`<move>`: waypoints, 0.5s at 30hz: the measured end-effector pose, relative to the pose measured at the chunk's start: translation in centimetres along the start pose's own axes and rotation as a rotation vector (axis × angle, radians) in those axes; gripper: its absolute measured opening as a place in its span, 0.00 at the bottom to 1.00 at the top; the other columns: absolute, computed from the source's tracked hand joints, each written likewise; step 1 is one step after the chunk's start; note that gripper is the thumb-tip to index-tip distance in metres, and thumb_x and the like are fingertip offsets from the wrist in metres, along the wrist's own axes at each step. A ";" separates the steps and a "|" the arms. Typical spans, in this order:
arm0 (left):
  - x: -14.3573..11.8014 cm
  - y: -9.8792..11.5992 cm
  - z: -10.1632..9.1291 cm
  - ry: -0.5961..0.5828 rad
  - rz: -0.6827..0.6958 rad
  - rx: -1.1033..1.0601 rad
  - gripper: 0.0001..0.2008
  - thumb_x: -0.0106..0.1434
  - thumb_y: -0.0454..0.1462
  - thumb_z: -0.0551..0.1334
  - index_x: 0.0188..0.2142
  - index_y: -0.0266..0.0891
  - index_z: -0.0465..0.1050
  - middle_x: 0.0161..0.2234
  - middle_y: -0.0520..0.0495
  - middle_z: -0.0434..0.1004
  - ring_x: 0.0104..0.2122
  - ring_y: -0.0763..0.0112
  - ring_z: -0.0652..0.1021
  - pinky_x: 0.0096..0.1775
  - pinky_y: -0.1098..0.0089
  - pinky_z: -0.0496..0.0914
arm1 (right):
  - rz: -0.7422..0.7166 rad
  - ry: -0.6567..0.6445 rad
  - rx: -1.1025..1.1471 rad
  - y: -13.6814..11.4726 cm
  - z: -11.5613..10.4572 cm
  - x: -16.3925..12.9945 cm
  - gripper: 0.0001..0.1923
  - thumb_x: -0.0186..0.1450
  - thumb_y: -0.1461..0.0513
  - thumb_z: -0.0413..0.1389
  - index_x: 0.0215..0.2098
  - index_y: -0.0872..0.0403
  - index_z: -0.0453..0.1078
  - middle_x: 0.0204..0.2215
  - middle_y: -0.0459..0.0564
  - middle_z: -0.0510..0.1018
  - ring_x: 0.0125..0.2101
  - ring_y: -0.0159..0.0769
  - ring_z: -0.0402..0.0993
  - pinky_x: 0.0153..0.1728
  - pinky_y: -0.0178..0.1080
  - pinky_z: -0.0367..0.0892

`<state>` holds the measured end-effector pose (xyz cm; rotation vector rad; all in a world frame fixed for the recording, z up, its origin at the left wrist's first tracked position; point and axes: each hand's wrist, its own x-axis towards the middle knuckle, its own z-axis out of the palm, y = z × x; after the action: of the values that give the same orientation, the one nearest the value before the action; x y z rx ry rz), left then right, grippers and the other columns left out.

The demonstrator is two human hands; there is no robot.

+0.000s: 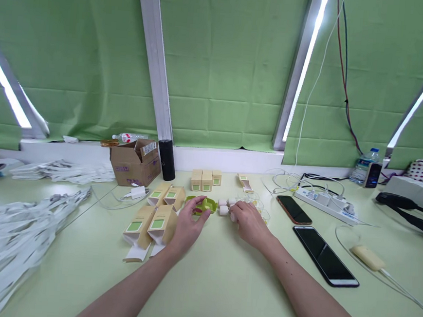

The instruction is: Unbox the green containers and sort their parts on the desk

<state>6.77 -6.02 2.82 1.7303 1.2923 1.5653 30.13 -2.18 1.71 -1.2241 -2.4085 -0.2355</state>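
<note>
Now left hand [188, 224] grips curved green piece [211, 206], right hand [250, 224] touches cylinders [224, 211].

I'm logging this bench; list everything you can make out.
Green piece: at least one, green, centre
White cylinders: several, white, centre
Clear pieces: several, transparent, centre
Open boxes: four, tan, centre-left
Closed boxes: at least three, tan, back
Loose carton: one, tan, back
Cardboard box: one, brown, back left
Canister: one, black, back left
Straps: many, white, left
Bottles: two, clear, back
Phones: three, dark, two right, one far left
Small screen: one, dark, back right
Power strip: one, white, right
Cables: several, mostly white, scattered
Adapter: one, beige, right
Band: one, black, right
Large box: one, white, right
Drapes: several, green, behind
Table: one, pale green, beneath
Left hand: one, bare, centre
Right hand: one, bare, centre
</note>
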 end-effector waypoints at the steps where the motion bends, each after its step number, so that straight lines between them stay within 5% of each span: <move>1: 0.0 0.0 0.0 -0.004 0.002 -0.005 0.20 0.65 0.45 0.67 0.54 0.41 0.73 0.53 0.40 0.78 0.52 0.58 0.79 0.52 0.58 0.75 | 0.003 -0.006 -0.002 0.0 0.0 0.0 0.26 0.50 0.80 0.52 0.43 0.54 0.72 0.40 0.53 0.77 0.41 0.43 0.72 0.41 0.41 0.57; 15: -0.2 0.7 -0.1 -0.039 -0.042 -0.155 0.22 0.61 0.41 0.70 0.53 0.42 0.73 0.53 0.41 0.79 0.51 0.59 0.78 0.53 0.59 0.72 | 0.129 -0.048 0.073 0.5 -1.2 0.0 0.31 0.52 0.78 0.57 0.53 0.55 0.69 0.48 0.56 0.75 0.49 0.47 0.73 0.46 0.42 0.62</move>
<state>6.88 -6.51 3.36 1.6201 1.1484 1.5568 30.89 -2.32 2.76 -1.3600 -2.3450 -0.0791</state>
